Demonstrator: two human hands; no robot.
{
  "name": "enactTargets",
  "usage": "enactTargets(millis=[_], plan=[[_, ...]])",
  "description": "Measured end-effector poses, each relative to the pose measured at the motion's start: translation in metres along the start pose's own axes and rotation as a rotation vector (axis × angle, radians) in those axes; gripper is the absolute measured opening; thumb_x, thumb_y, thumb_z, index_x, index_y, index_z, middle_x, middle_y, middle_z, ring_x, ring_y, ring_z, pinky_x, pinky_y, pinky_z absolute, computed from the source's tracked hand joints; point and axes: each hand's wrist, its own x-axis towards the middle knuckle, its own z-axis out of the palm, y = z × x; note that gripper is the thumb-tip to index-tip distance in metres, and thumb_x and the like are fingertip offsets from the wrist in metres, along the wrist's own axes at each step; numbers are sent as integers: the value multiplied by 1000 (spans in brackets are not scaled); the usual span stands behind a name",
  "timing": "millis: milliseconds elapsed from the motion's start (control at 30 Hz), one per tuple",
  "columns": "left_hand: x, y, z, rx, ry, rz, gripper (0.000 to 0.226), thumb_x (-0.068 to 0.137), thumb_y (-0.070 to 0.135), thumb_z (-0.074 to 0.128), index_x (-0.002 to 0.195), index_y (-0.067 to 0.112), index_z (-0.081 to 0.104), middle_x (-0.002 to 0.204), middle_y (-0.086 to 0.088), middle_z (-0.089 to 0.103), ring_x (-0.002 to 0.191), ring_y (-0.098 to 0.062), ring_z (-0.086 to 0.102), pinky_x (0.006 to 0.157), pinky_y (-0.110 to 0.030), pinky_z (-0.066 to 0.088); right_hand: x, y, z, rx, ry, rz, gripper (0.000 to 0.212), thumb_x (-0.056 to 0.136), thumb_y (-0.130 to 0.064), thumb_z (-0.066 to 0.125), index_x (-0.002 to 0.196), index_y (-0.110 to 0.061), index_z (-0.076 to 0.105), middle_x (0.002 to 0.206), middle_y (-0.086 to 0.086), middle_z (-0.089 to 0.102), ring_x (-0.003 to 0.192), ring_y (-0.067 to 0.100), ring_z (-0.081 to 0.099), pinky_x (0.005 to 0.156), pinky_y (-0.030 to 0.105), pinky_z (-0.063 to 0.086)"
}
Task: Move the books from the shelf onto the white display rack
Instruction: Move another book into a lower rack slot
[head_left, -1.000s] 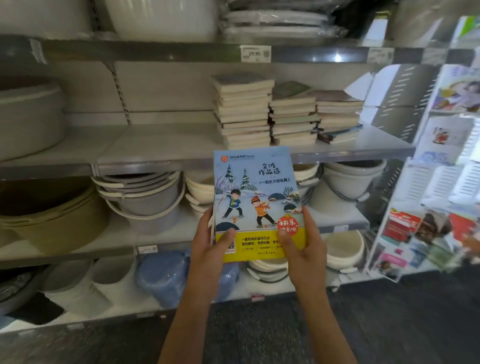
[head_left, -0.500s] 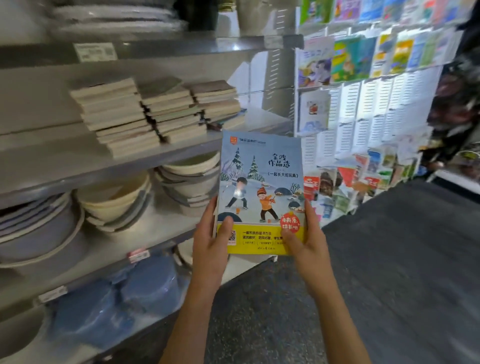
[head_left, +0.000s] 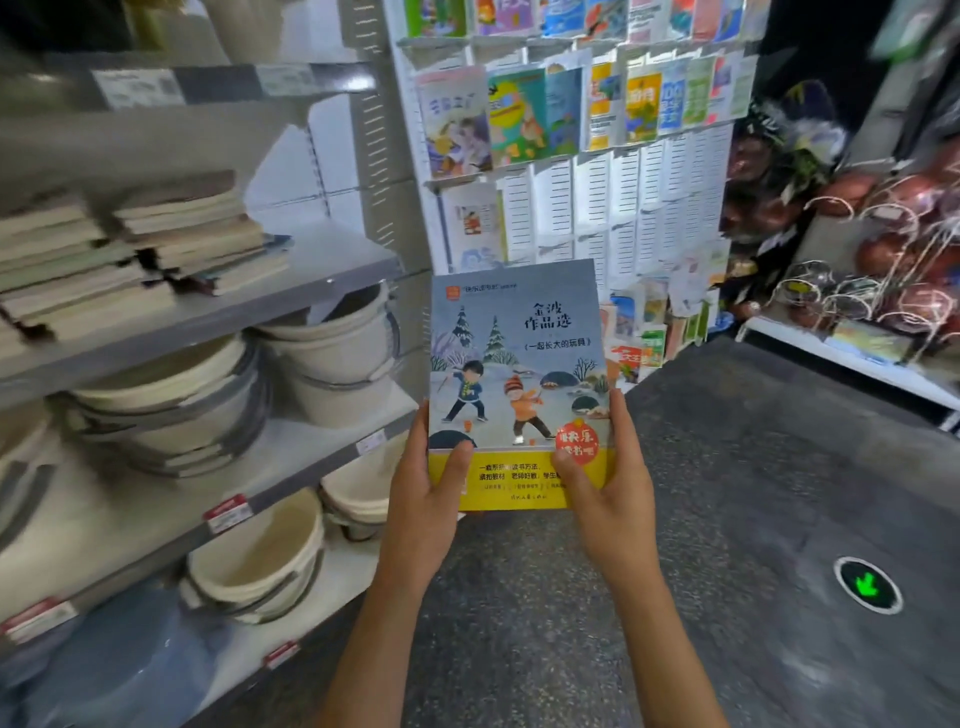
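A book (head_left: 519, 384) with an illustrated winter cover is held upright in front of the body, cover towards the camera. Its lower left edge is gripped by the left hand (head_left: 426, 512), its lower right edge by the right hand (head_left: 608, 506), thumbs on the cover. Stacked books (head_left: 140, 254) lie on the shelf (head_left: 291, 296) at left. The white display rack (head_left: 597, 202) stands behind the held book
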Motion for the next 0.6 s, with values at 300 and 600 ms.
enactTargets(millis=[300, 600], plan=[[49, -12, 113, -7, -78, 98, 73, 85, 29, 68, 145, 43, 28, 138, 34, 33, 114, 31, 39, 82, 0, 41, 69, 57, -74, -98, 69, 6, 70, 84, -50, 61, 134, -76, 18, 155, -9, 37, 137, 19, 45, 104, 54, 46], [150, -41, 213, -51, -118, 103, 68, 82, 50, 76, 133, 69, 36, 148, 19, 43, 125, -6, 57, 92, -36, 57, 187, 111, -123, -142, 88, 29, 72, 93, -24, 66, 139, -57, 20, 152, -1, 38, 132, 21, 49, 103, 51, 48]])
